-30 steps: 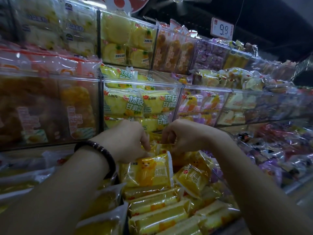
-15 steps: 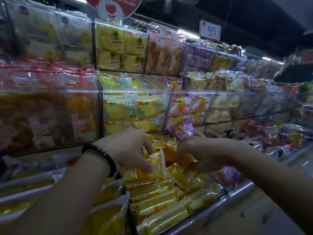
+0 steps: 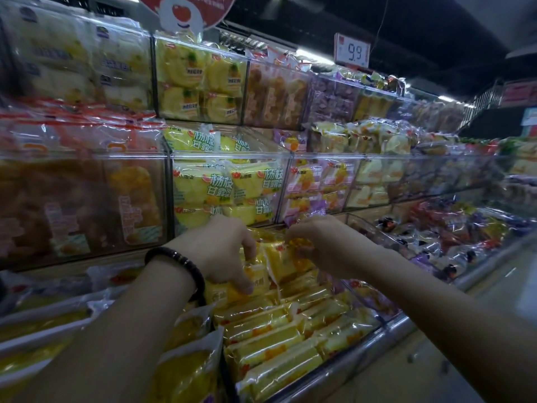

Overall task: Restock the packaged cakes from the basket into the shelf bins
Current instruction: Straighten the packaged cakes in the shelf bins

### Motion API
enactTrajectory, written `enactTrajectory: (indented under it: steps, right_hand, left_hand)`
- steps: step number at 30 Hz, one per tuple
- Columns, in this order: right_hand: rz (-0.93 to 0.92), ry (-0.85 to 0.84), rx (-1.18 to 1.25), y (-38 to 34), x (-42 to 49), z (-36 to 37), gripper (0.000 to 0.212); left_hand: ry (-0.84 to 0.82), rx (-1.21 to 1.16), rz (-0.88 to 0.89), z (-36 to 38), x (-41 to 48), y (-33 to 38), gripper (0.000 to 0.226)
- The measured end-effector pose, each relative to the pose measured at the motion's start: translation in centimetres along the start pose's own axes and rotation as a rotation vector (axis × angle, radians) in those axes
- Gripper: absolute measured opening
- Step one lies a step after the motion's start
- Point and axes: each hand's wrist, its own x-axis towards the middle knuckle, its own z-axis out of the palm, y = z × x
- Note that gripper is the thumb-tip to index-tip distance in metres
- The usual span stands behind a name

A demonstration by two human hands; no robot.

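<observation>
Head view, left hand: your left hand (image 3: 216, 251) curls round the left edge of an upright cake pack (image 3: 276, 258), thumb on its near face.
Head view, right hand: your right hand (image 3: 322, 247) pinches the wrapper top at the pack's right end, as far as it shows.
Pack position: between your hands, at the back of the lower shelf bin (image 3: 366, 351).
Axis: the pack stands on edge and tilted. The laid rows (image 3: 273, 341) in front run side to side.
Coming move: probably lay it down to match, towards you.
</observation>
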Motion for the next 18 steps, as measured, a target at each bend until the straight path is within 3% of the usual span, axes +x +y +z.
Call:
enactTrajectory:
  steps: [7,18]
  right_hand:
    - [-0.030,-0.066,0.063,-1.3,0.2,1.4,0.033]
    - [-0.017,0.016,0.116,-1.2,-0.8,2.8,0.040]
  left_hand:
    - [0.036,-0.046,0.021,0.0,0.1,-0.5,0.054]
    - [0.066,0.013,0.024,0.6,0.2,0.2,0.062]
